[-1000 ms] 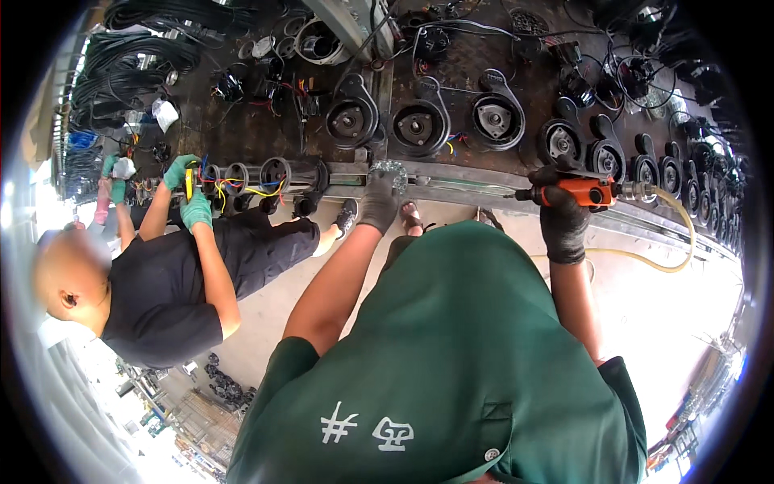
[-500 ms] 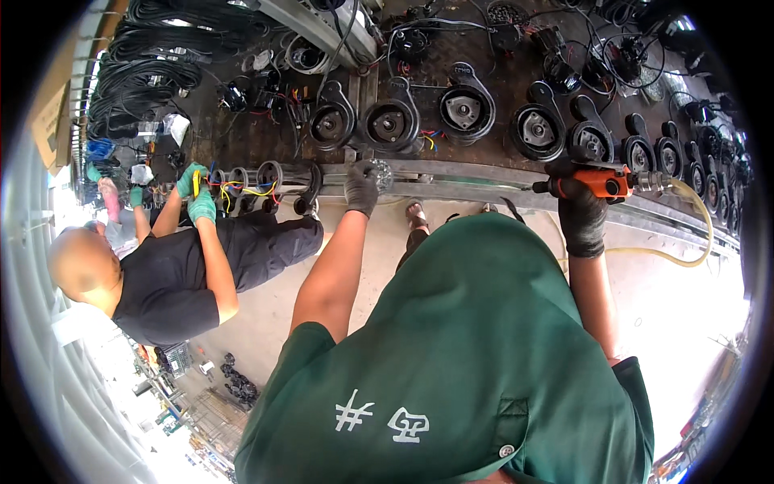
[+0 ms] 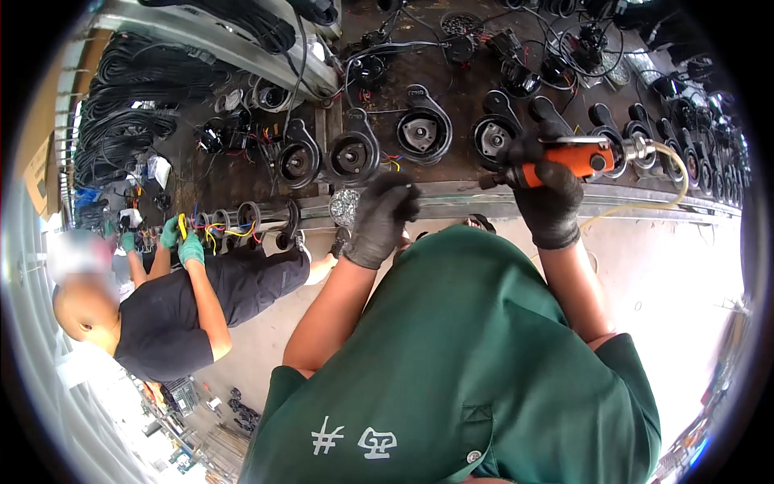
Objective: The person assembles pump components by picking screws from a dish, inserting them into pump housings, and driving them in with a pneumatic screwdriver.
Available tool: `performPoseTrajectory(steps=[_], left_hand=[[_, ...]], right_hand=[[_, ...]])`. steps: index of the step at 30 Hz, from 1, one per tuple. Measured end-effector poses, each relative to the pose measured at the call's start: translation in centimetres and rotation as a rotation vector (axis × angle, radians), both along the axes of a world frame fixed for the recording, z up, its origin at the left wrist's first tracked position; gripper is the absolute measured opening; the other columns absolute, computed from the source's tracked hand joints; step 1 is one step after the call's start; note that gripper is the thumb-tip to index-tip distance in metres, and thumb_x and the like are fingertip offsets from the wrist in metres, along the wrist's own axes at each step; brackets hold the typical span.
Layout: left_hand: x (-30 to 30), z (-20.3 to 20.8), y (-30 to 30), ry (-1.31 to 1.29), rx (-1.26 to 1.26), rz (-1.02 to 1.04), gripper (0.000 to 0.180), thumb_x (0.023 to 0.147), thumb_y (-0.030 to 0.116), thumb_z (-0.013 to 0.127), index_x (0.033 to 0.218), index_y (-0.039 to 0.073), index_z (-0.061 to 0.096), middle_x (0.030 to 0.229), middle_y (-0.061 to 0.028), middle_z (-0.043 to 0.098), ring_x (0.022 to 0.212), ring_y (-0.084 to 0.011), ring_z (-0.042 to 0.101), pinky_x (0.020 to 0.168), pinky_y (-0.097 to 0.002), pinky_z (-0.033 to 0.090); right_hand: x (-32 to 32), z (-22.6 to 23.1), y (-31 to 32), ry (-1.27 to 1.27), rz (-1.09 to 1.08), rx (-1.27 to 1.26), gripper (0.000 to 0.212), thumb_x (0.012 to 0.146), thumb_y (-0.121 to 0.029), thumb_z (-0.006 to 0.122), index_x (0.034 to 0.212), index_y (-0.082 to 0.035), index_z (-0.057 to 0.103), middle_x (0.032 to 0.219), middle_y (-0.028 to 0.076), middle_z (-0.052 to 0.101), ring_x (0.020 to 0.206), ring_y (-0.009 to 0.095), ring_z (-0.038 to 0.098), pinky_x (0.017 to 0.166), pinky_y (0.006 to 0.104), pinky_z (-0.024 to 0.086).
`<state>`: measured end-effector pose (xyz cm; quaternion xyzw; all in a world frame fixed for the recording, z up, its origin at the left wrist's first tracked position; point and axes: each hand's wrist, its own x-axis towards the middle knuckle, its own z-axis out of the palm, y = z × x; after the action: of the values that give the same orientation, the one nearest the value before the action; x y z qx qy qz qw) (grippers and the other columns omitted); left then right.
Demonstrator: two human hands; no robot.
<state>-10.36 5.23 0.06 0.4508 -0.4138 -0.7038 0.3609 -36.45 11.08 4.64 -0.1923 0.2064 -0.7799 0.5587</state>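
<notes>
My right hand (image 3: 554,208), in a black glove, is wrapped around an orange air-powered driver (image 3: 574,159), whose dark nose points left. A pale hose (image 3: 687,173) runs from the fitting at its rear. My gloved left hand (image 3: 380,224) has its fingertips drawn together; whatever they pinch is too small to make out. Just left of it, a round dish of small shiny metal parts (image 3: 344,207) sits at the bench edge. Beyond my hands lie round black housings with metal centres, one (image 3: 422,133) ahead of my left hand and another (image 3: 493,139) near the driver.
More black housings (image 3: 352,155) line the dark bench (image 3: 379,113) on both sides. Coiled black cables (image 3: 133,81) are heaped at the far left. A metal post (image 3: 278,52) rises at the back. To my left, a co-worker in green gloves (image 3: 191,250) handles coloured wires.
My left hand has come away from the dish of metal parts, moving right with its fingers together. My right hand has brought the driver leftward, closer to it. The view has shifted slightly.
</notes>
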Motion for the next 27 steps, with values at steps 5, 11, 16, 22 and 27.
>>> performPoseTrajectory(steps=[5, 11, 16, 22, 27], left_hand=[[-3.4, 1.3, -1.0, 0.189, 0.247, -0.152, 0.025, 0.094, 0.008, 0.059, 0.119, 0.003, 0.064, 0.1, -0.0125, 0.071, 0.078, -0.0185, 0.069, 0.069, -0.0318, 0.056], [-3.8, 1.7, -1.8, 0.274, 0.249, -0.23, 0.027, 0.095, 0.007, 0.061, 0.121, 0.0, 0.064, 0.104, -0.0156, 0.072, 0.082, -0.0192, 0.069, 0.069, -0.0313, 0.058], [-3.5, 1.7, -1.8, 0.237, 0.235, -0.236, 0.025, 0.096, 0.008, 0.061, 0.12, 0.003, 0.065, 0.106, -0.0147, 0.072, 0.082, -0.0182, 0.07, 0.067, -0.029, 0.057], [-2.6, 1.8, -2.2, 0.19, 0.258, -0.239, 0.026, 0.095, 0.006, 0.063, 0.121, 0.004, 0.065, 0.105, -0.0138, 0.073, 0.081, -0.0186, 0.071, 0.067, -0.0291, 0.057], [-2.4, 1.5, -2.6, 0.182, 0.241, -0.232, 0.028, 0.094, 0.007, 0.064, 0.121, 0.004, 0.065, 0.104, -0.0129, 0.073, 0.079, -0.018, 0.071, 0.057, -0.0285, 0.056]], right_hand=[[0.4, -0.3, -1.7, -0.005, -0.023, -0.049, 0.061, 0.076, -0.018, 0.074, 0.132, -0.002, 0.057, 0.095, 0.01, 0.065, 0.093, 0.025, 0.064, 0.075, 0.0347, 0.053], [1.1, -0.4, -1.8, -0.01, -0.066, 0.035, 0.059, 0.074, -0.015, 0.072, 0.13, -0.003, 0.057, 0.096, 0.009, 0.066, 0.094, 0.025, 0.064, 0.078, 0.0366, 0.054], [1.9, -0.9, -1.9, -0.125, -0.139, 0.068, 0.054, 0.075, -0.013, 0.07, 0.127, -0.007, 0.057, 0.094, 0.006, 0.064, 0.098, 0.025, 0.062, 0.085, 0.0396, 0.052], [2.5, -1.1, -2.2, -0.117, -0.162, 0.08, 0.053, 0.076, -0.014, 0.07, 0.126, -0.008, 0.056, 0.095, 0.005, 0.063, 0.098, 0.025, 0.061, 0.086, 0.0406, 0.051], [3.1, -1.5, -2.6, -0.138, -0.166, 0.081, 0.053, 0.076, -0.015, 0.072, 0.126, -0.008, 0.056, 0.096, 0.005, 0.064, 0.097, 0.024, 0.062, 0.086, 0.0393, 0.052]])
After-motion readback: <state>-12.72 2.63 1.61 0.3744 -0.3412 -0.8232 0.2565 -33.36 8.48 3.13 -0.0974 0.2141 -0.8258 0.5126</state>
